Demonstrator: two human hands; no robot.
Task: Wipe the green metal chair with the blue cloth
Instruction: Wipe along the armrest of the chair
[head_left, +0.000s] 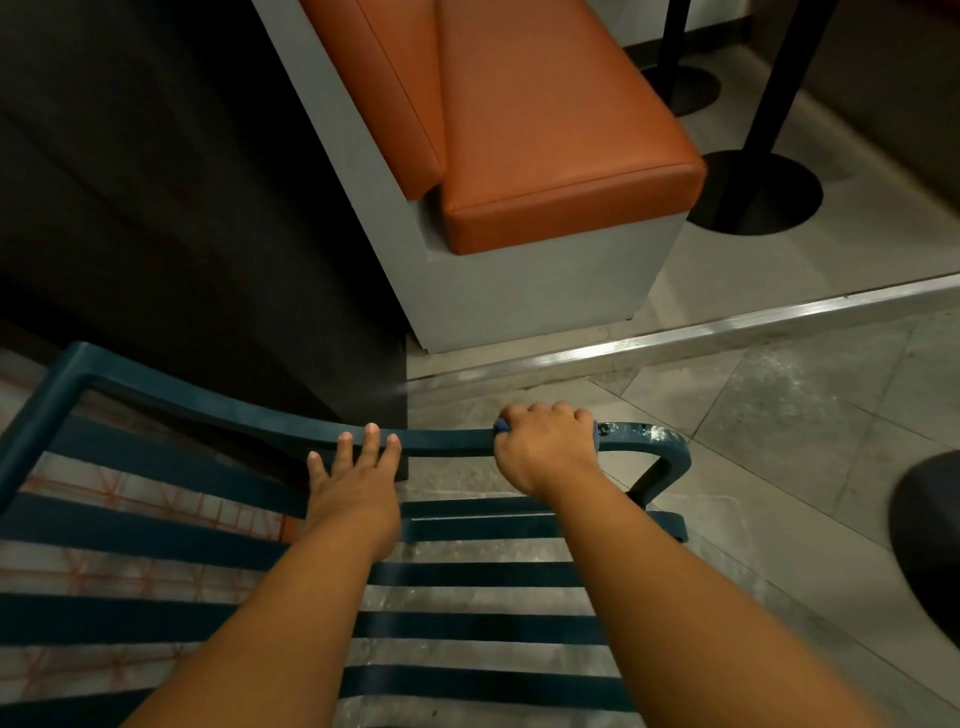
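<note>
Looking down from head height, we saw the green metal chair (218, 525) filling the lower left and lower centre of the frame, its flat slats running side to side beneath both forearms and its armrest (447, 441) curving from the middle left across to the centre right. Our right hand (545, 447) was curled in a fist over that armrest just right of centre, and its grip was pressed together around the blue cloth (502, 426), of which only a small dark-blue fold showed at the thumb side of the fist. We could see the cloth touching the top of the rail there. Beside the fist, toward the right, the end of the armrest looked glossy with pale specks before it bent downward. Our left hand (356, 480) lay flat just left of centre, fingers (371, 439) spread and their tips resting on the same rail, holding nothing. An orange cushioned bench (561, 130) on a grey base stood in the upper centre, well apart from the chair. Two black pole stands (753, 192) rose at the upper right, and grey floor tiles (779, 415) covered the right side.
</note>
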